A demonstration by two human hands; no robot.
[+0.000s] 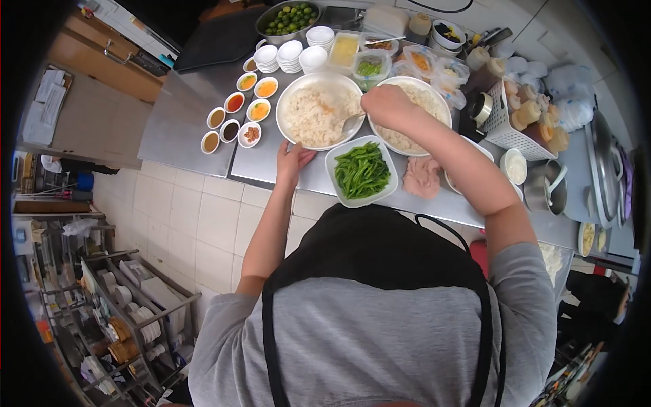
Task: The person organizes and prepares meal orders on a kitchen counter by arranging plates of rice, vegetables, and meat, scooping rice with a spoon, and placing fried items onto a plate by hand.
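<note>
1. The right hand has its fingers closed around a metal spoon, whose head sits in the rice.
2. That rice fills a white bowl standing back from the near edge of the bench.
3. The left hand meets the bowl's near side; I can't tell whether its fingers grip.
4. Leafy greens lie in a square dish at the near edge.

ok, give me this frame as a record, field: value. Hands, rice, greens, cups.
left hand: at the near rim of the left rice bowl
right hand: holding a spoon in that bowl's rice
second rice bowl: right of the first
greens: in a square container, nearer the body
sauce cups: left of the bowls
</note>
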